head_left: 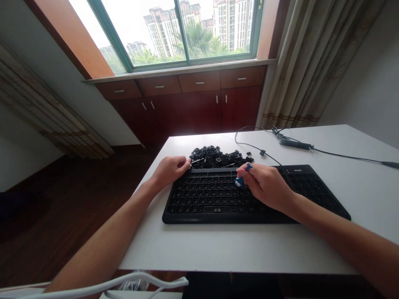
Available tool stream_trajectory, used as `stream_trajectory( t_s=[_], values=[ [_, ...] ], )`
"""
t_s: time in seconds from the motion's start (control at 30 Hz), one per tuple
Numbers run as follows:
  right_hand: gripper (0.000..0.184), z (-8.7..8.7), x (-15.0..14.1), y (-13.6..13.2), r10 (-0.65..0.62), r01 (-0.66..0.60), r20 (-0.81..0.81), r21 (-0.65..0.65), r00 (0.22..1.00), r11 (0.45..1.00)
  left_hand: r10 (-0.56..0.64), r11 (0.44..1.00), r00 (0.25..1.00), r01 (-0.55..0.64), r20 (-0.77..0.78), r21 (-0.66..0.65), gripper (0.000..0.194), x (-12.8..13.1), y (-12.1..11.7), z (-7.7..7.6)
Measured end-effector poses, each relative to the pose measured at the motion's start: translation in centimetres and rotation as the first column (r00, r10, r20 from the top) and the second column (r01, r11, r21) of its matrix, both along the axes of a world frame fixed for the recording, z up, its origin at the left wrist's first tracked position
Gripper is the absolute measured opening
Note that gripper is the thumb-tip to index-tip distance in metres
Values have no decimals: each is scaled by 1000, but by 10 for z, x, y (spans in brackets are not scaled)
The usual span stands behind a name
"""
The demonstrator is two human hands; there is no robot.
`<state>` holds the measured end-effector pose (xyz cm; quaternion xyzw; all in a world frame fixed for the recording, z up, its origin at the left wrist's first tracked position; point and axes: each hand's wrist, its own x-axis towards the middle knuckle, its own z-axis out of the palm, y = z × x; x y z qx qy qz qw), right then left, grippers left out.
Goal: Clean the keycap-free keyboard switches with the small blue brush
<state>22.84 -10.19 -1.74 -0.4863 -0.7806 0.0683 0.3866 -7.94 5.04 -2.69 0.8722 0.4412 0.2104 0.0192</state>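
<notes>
A black keyboard [217, 220] with its keycaps off lies on the white table. My left hand [171, 171] is closed at its far left corner, thumb and fingers pressed together around the edge; the fingertips are partly hidden. Over the middle of the keyboard, my right hand [268, 182] pinches a small blue cloth [239, 182]. White shows at the cloth's lower end, and a bit of blue sticks out above the fingers. Behind the keyboard, touching or close to my left fingertips, is a pile of loose black keycaps [215, 155].
A thin cable [249, 145] runs from the keyboard's back to a bundled cord [296, 144] at the table's far right. The white table [218, 249] ends at the left and front. A white tube-like bar [124, 280] crosses the lower left. Red cabinets [187, 110] stand beneath the window.
</notes>
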Motion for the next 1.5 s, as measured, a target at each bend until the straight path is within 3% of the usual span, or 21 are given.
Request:
stream_trajectory(
  t_s=[0.17,0.3,0.4,0.67,0.77,0.93,1.2,1.4,1.5],
  values=[
    [38,6,1,0,-19,12,118,64,993,998,1,1000,1000,-1,3,-2,46,-1,0,0],
    [37,8,0,0,118,-122,-55,-79,991,989,-7,1000,1000,7,2,-7,46,0,0,1],
    [34,5,-1,1,114,-135,-162,-126,980,983,-6,1000,1000,6,3,-5,46,0,0,0],
    [36,5,3,1,-54,35,176,112,983,993,-11,1000,1000,11,2,-1,47,0,0,0],
    [39,8,5,0,-18,9,121,76,992,997,-14,1000,1000,14,6,1,46,0,-1,0],
    [35,6,0,0,115,-131,-142,-108,983,985,-14,1000,1000,14,8,1,46,1,0,0],
    [33,3,0,1,-3,-14,151,109,989,994,-7,1000,1000,7,9,-5,47,1,-1,0],
    [31,3,0,-1,166,-166,23,6,986,986,-4,1000,1000,4,9,-7,47,1,-1,1],
    [28,1,-2,0,148,-149,38,35,988,988,-7,1000,1000,7,10,-7,47,1,-1,1]
  ],
)
